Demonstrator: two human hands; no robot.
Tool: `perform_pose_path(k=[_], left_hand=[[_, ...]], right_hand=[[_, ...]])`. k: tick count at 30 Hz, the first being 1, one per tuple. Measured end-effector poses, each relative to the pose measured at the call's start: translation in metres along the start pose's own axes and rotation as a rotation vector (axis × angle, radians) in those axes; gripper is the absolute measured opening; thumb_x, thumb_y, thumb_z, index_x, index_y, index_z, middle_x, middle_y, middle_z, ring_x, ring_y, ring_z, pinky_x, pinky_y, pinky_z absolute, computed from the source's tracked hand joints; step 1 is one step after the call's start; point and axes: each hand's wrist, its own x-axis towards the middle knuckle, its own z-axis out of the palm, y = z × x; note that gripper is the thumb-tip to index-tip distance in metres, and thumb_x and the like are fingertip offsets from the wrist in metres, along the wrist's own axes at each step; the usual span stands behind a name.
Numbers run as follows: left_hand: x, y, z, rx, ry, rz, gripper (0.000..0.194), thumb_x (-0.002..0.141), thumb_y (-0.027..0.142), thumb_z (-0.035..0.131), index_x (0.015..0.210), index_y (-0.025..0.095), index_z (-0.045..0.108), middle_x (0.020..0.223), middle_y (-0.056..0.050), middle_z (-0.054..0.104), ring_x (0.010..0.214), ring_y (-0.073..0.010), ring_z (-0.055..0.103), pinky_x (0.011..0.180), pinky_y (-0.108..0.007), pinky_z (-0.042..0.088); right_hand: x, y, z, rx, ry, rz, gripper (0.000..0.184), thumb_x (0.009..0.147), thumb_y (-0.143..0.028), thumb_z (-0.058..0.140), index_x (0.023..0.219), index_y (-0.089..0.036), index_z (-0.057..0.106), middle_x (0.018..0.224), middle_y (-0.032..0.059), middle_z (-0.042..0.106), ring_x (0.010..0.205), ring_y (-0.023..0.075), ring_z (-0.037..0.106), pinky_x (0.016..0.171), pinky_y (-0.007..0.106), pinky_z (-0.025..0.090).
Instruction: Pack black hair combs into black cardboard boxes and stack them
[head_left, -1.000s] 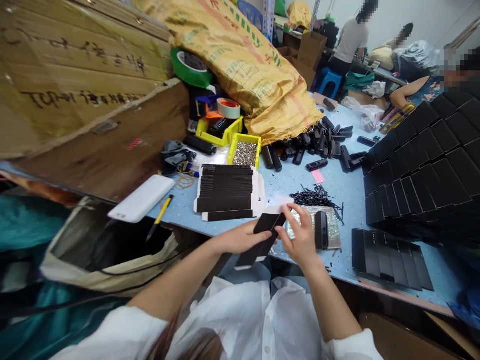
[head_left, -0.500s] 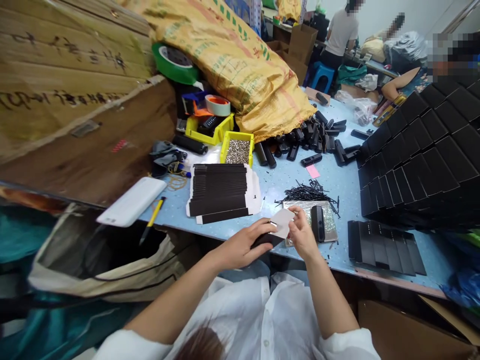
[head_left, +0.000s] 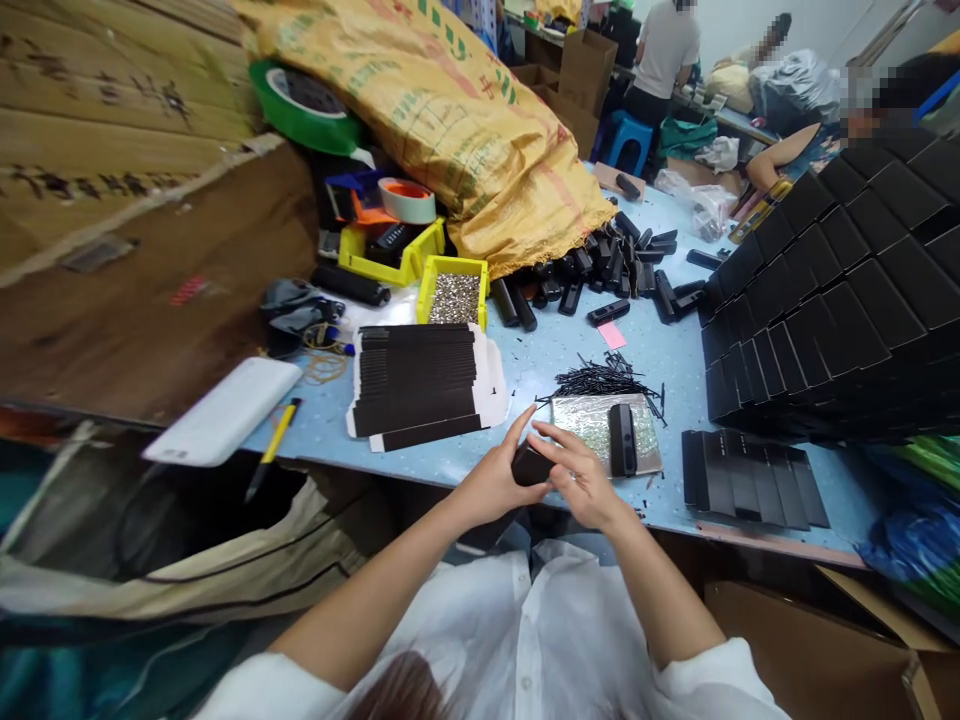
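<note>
A small black cardboard box (head_left: pixel 529 466) is between my hands at the table's front edge. My left hand (head_left: pixel 491 483) wraps round its left side, thumb below and fingers above. From the right, my right hand (head_left: pixel 581 478) presses its fingers on the box and hides part of it. Just beyond my right fingers lies a silvery, bubbly pad (head_left: pixel 581 418) with a black handheld device (head_left: pixel 622 440) on it. A heap of thin black sticks (head_left: pixel 607 377) touches the pad's far edge. Flattened black boxes with white insides (head_left: pixel 416 378) are stacked to the left.
Black boxes (head_left: pixel 817 310) form a tall stack at right, with a flat row of black boxes (head_left: pixel 750 482) before it. A yellow bin (head_left: pixel 480 318) of small metal parts, black devices (head_left: pixel 622 265) and a yellow sack (head_left: pixel 517 170) lie behind. Left are a white power bank-like slab (head_left: pixel 225 410) and a yellow-black cutter (head_left: pixel 274 448).
The white flap that stood up from the box no longer shows. My right hand has moved in against the box, and the camera view has shifted slightly right.
</note>
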Motion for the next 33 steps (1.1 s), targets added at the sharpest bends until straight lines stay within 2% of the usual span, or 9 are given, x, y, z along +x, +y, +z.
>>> perform_pose_path(k=[4,7,11,14,18,23,25,29,33], left_hand=[[-0.001,-0.025,-0.03,-0.599,0.028,-0.219,0.081,0.076,0.034,0.07,0.145,0.03,0.029,0.106,-0.008,0.069,0.094,-0.0274,0.069,0.077,-0.039,0.055],[0.006,-0.035,-0.043,-0.999,0.185,-0.362,0.042,0.082,0.031,0.064,0.123,0.023,0.054,0.096,-0.006,0.071,0.084,-0.0225,0.071,0.069,-0.033,0.058],[0.022,-0.023,-0.013,-1.26,0.483,-0.411,0.014,0.092,0.03,0.055,0.099,0.019,0.06,0.086,-0.003,0.069,0.071,-0.0152,0.068,0.066,-0.031,0.061],[0.025,-0.007,0.021,-1.282,0.47,-0.483,0.017,0.092,0.034,0.057,0.096,0.018,0.059,0.084,-0.004,0.067,0.07,-0.0151,0.066,0.069,-0.032,0.062],[0.013,-0.008,0.031,-0.978,0.287,-0.376,0.038,0.087,0.052,0.059,0.103,0.017,0.058,0.099,-0.01,0.066,0.086,-0.0216,0.067,0.079,-0.039,0.06],[0.004,-0.031,0.012,0.035,0.352,0.119,0.074,0.06,0.044,0.083,0.122,0.02,0.05,0.116,-0.012,0.064,0.106,-0.0328,0.063,0.09,-0.048,0.052],[0.004,-0.035,0.009,0.257,0.268,0.16,0.071,0.066,0.039,0.078,0.127,0.023,0.046,0.113,-0.01,0.066,0.1,-0.0311,0.066,0.085,-0.043,0.053],[0.008,-0.035,0.004,0.407,0.304,0.154,0.069,0.073,0.038,0.07,0.132,0.023,0.038,0.103,-0.008,0.069,0.088,-0.0284,0.07,0.076,-0.036,0.054],[0.017,-0.036,-0.006,0.462,0.296,0.127,0.071,0.074,0.042,0.069,0.135,0.022,0.038,0.108,-0.009,0.069,0.091,-0.0297,0.07,0.075,-0.035,0.053]], right_hand=[[-0.02,0.034,-0.072,-0.568,-0.182,0.054,0.062,0.083,0.003,0.044,0.131,-0.033,0.057,0.152,0.0018,0.041,0.145,0.0264,0.028,0.117,0.06,0.021],[-0.031,0.039,-0.099,-0.527,-0.219,0.053,0.048,0.079,0.003,0.053,0.113,-0.028,0.065,0.141,0.0055,0.054,0.138,0.0277,0.041,0.114,0.06,0.03],[-0.025,0.014,-0.066,0.169,0.267,0.091,0.041,0.08,-0.035,0.073,0.114,-0.028,0.051,0.1,0.0047,0.071,0.095,0.0251,0.071,0.085,0.049,0.057],[-0.007,-0.005,-0.023,0.416,0.566,0.007,0.052,0.071,-0.05,0.079,0.107,-0.03,0.048,0.108,0.006,0.069,0.101,0.0268,0.069,0.087,0.05,0.056],[0.008,-0.009,0.004,0.236,0.489,-0.073,0.056,0.064,-0.043,0.086,0.105,-0.03,0.051,0.117,0.0078,0.067,0.11,0.0264,0.065,0.095,0.048,0.051],[0.018,0.011,-0.019,0.106,0.213,-0.014,0.059,0.072,-0.054,0.076,0.122,-0.029,0.055,0.109,0.0066,0.071,0.099,0.0245,0.068,0.089,0.041,0.054],[0.029,0.032,-0.047,0.003,0.172,0.208,0.046,0.083,-0.059,0.061,0.118,-0.028,0.061,0.108,0.0054,0.071,0.1,0.0227,0.067,0.088,0.039,0.053],[0.045,0.089,-0.118,-0.341,0.514,0.796,0.021,0.084,-0.034,0.061,0.089,-0.015,0.069,0.099,0.0152,0.07,0.108,0.0276,0.062,0.095,0.04,0.045],[0.04,0.124,-0.154,-0.387,0.536,0.946,0.014,0.067,-0.012,0.07,0.057,-0.015,0.06,0.077,0.0181,0.069,0.104,0.0337,0.063,0.094,0.039,0.042]])
